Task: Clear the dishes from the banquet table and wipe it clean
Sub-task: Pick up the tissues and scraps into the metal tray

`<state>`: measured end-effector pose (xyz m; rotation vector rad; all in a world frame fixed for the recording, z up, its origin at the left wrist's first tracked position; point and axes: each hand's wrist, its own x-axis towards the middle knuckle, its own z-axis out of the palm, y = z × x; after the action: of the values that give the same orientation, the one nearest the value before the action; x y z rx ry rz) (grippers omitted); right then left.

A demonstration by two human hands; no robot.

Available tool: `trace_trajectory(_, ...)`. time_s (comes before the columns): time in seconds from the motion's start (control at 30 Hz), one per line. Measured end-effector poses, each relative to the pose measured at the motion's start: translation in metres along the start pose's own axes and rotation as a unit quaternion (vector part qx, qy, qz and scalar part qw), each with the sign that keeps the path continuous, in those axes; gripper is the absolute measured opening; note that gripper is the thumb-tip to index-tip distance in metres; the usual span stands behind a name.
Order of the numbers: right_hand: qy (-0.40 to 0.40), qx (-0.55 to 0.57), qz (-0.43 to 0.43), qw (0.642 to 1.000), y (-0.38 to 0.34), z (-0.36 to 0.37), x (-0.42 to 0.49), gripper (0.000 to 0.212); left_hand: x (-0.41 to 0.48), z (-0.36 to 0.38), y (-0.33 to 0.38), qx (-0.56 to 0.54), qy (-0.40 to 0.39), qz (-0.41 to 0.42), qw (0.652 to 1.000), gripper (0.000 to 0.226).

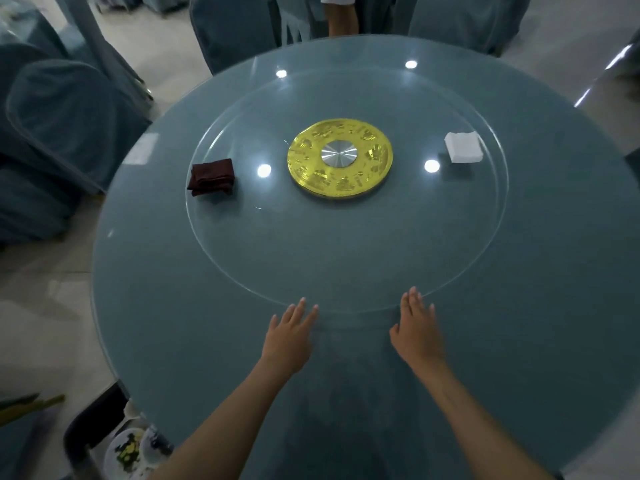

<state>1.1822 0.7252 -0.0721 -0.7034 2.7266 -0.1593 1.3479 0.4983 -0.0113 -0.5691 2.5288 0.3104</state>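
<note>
**Cloth lies ahead and left, nearer our left hand**

Our two forearms come in over the near edge of the table (156, 306), and both hands lie flat just short of the turntable (346, 258). The left hand (289, 336) has its fingers straight and slightly spread, with the middle fingertip at the turntable's near rim. The right hand (415, 329) has its fingers straight and closer together, tips just over that rim. Neither holds anything. We cannot tell whether they press on the glass or only rest there.

The thing we need for wiping, a folded dark red cloth (212, 176), lies on the left part of the turntable, between its left rim and the gold disc (340, 157) at the centre. From our fingers it is ahead and to the left, well apart from both hands, and the left hand is clearly the nearer. It is folded almost square, its slightly longer side running across us. A stack of white napkins (463, 147) sits opposite, near the right rim.

We see no dishes on the table. Soiled plates (128, 448) sit down beside its near left edge, so we judge the clearing done and the wiping not yet begun. Turning the turntable so its left side swings toward the near edge would bring the cloth to our left hand. Otherwise it is a long reach.
</note>
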Motion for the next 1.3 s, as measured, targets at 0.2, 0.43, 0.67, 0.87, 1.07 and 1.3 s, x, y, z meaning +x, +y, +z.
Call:
trace_trajectory(0.2,0.039,-0.021,-0.044,0.998,-0.03,0.014,-0.013,0.074,0.012,0.02,0.017,-0.03,0.117,0.057,0.991,0.078)
trace_trajectory(0.43,0.067,-0.002,-0.154,0.986,-0.053,0.029,-0.031,0.074,0.018,0.019,0.038,-0.024,0.063,0.049,0.996,0.079)
trace_trajectory(0.67,0.098,0.038,-0.106,0.989,-0.011,0.013,-0.013,0.079,0.014,0.035,-0.012,-0.001,0.1,-0.055,0.993,0.087)
trace_trajectory(0.87,0.066,0.03,-0.009,0.997,-0.005,0.013,-0.005,0.092,0.012,0.026,-0.029,-0.035,0.134,-0.107,0.985,0.084)
trace_trajectory(1.07,0.059,0.056,-0.105,0.991,-0.052,0.03,-0.033,0.093,0.007,0.031,0.017,-0.036,0.157,0.028,0.987,0.08)
trace_trajectory(1.3,0.101,0.041,-0.097,0.989,-0.011,0.012,-0.018,0.09,0.005,0.038,0.019,-0.04,0.106,-0.006,0.994,0.087)
